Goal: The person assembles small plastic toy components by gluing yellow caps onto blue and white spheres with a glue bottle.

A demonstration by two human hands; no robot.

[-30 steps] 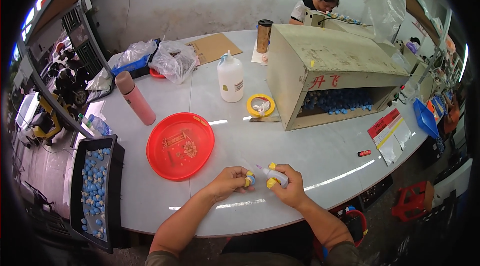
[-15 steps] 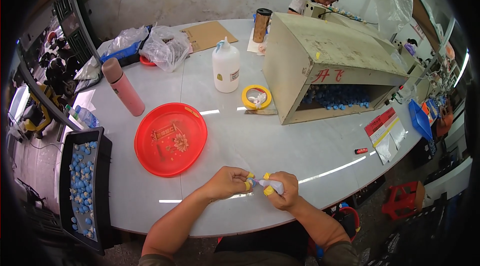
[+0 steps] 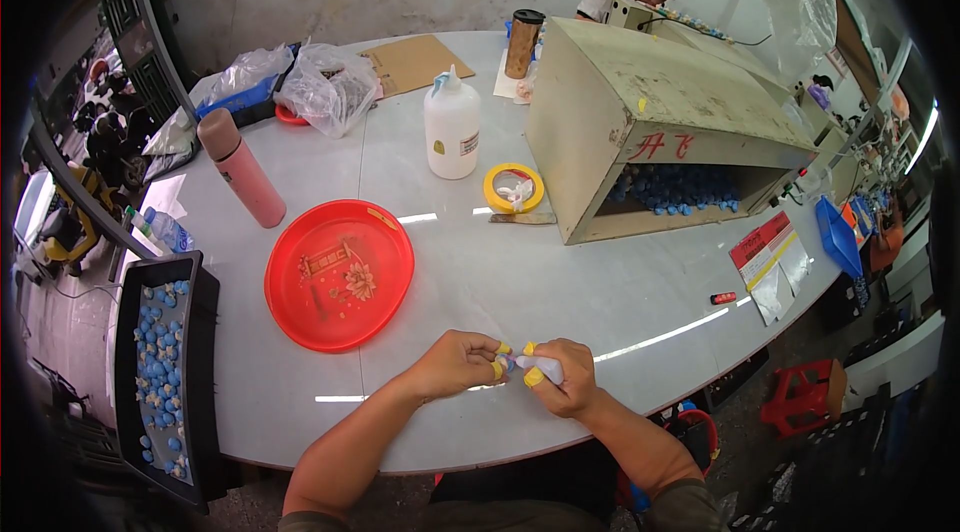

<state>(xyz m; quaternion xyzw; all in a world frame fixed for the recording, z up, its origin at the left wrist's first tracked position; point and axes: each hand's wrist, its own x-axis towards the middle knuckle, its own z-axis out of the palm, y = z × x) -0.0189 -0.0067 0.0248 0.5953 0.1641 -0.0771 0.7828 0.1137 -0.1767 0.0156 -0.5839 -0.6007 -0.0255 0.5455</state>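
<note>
Above your grey table (image 3: pixel 520 282), your left hand (image 3: pixel 464 362) pinches a blue piece (image 3: pixel 504 365) — your right hand (image 3: pixel 569 377) grips a squeeze bottle (image 3: pixel 544 367).

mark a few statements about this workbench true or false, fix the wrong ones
1. The right hand holds a small squeeze bottle. True.
2. The left hand lies flat on the tabletop. False: the left hand pinches a small blue piece at the bottle's tip.
3. The pink flask lies on its side. False: the pink flask stands upright.
4. Blue pieces lie inside the beige box. True.
5. The long black tray is at the person's right. False: the long black tray is at the left.
6. The yellow tape roll lies left of the beige box. True.
</note>
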